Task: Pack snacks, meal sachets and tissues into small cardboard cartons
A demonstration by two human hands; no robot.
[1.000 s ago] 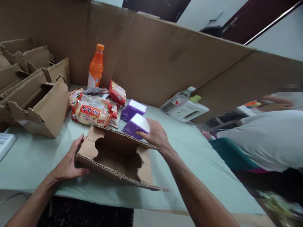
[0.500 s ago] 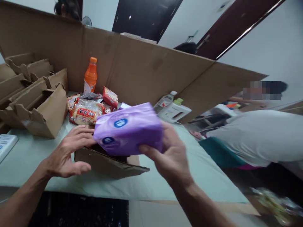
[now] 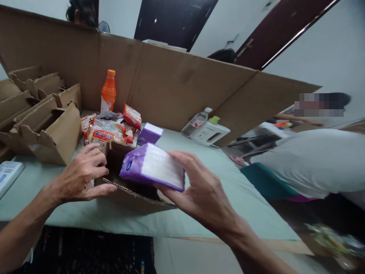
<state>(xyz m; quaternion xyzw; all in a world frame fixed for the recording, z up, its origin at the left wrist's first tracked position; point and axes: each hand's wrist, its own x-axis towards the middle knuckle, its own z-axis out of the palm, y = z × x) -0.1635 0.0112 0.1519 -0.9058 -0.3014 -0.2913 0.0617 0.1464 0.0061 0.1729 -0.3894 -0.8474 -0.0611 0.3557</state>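
My right hand [image 3: 199, 190] grips a purple and white tissue pack [image 3: 152, 171] and holds it just over the open cardboard box [image 3: 134, 196] near the table's front edge. The fingers of my left hand [image 3: 81, 177] curl round the box's left wall and rim. A second purple tissue pack [image 3: 149, 134] lies on the table behind the box. Beyond it are a bag of rice crackers [image 3: 105, 133], a small red snack packet [image 3: 132, 115] and an orange drink bottle [image 3: 108, 90].
Several empty folded cardboard boxes [image 3: 42, 118] are stacked at the left. A tall cardboard wall [image 3: 176, 83] rings the pale green table [image 3: 216, 182]. A white device [image 3: 209, 133] and a clear bottle [image 3: 196, 121] lie at the back right. Another person in a grey top [image 3: 316, 163] bends at the right.
My right hand picked a tissue pack off the table, raised it, then lowered and turned it over the box. My left hand shifted from the box's corner to gripping its left rim.
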